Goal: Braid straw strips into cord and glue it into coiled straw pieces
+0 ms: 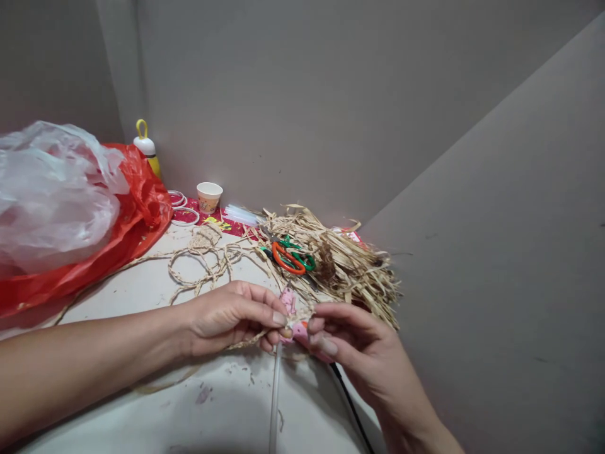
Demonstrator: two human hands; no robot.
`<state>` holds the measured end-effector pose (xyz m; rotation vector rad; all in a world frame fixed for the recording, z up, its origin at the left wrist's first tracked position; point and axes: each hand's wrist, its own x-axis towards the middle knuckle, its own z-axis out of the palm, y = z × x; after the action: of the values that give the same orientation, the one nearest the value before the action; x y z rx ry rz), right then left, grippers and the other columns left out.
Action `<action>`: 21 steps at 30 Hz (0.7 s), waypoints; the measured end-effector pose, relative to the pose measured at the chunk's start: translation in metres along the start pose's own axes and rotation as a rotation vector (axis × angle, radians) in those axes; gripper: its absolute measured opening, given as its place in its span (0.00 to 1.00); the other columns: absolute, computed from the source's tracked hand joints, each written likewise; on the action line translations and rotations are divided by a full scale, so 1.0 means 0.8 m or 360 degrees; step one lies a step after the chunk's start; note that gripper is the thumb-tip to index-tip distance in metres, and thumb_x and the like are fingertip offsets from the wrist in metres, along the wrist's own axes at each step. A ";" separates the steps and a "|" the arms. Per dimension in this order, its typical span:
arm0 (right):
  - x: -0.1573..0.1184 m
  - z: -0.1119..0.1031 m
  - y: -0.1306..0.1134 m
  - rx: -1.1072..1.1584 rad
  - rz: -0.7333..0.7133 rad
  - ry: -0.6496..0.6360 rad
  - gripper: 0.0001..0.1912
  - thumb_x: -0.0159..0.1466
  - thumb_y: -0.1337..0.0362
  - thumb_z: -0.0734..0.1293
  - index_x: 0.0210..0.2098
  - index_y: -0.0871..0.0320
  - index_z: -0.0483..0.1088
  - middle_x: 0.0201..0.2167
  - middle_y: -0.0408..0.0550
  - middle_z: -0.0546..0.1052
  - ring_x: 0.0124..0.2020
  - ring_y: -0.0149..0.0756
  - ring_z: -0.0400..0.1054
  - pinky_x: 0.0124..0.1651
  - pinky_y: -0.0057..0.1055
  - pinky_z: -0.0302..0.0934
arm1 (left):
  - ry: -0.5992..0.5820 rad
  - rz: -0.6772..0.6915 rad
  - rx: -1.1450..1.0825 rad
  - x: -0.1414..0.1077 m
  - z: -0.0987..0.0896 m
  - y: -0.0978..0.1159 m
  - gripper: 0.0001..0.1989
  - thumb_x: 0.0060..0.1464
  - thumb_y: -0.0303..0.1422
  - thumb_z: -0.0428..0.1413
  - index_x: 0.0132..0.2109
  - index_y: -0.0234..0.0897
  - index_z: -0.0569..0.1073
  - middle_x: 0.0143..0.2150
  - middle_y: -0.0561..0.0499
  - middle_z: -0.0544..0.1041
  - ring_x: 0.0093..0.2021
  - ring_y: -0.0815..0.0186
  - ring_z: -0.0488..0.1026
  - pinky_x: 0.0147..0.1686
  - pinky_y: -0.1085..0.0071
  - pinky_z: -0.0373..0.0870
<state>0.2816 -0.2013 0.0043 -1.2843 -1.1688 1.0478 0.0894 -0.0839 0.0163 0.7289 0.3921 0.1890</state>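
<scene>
My left hand (241, 318) pinches a thin braided straw rope (250, 342) between thumb and fingers. A short end of the rope reaches across to my right hand (350, 337), whose curled fingertips are at it. Right behind and below the fingers is a pink tool (300, 331), mostly hidden, that looks like a glue gun. From it a clear glue stick (275, 397) points toward me, and a black cord (350, 403) runs down to the right. More of the braid lies in loose loops (193, 268) beyond my left hand.
A heap of dry straw (340, 265) lies at the back right, with orange-handled scissors (288, 257) and green handles on it. Behind are clear sticks (241, 214), a paper cup (208, 197), white rings (184, 216) and a yellow bottle (146, 148). Red and white plastic bags (146, 202) fill the left. Walls enclose the table.
</scene>
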 end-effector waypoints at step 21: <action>0.003 0.015 0.010 0.0447 -0.0208 -0.0239 0.09 0.52 0.64 0.76 0.34 0.52 0.78 0.27 0.43 0.73 0.25 0.30 0.68 0.27 0.25 0.65 | -0.0073 -0.0247 -0.0009 0.000 0.005 -0.019 0.08 0.34 0.25 0.62 0.28 0.29 0.74 0.23 0.49 0.77 0.20 0.73 0.71 0.23 0.78 0.68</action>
<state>0.2707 -0.1966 -0.0042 -0.9120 -1.1537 1.1795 0.0913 -0.0975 0.0082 0.6927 0.4025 0.0273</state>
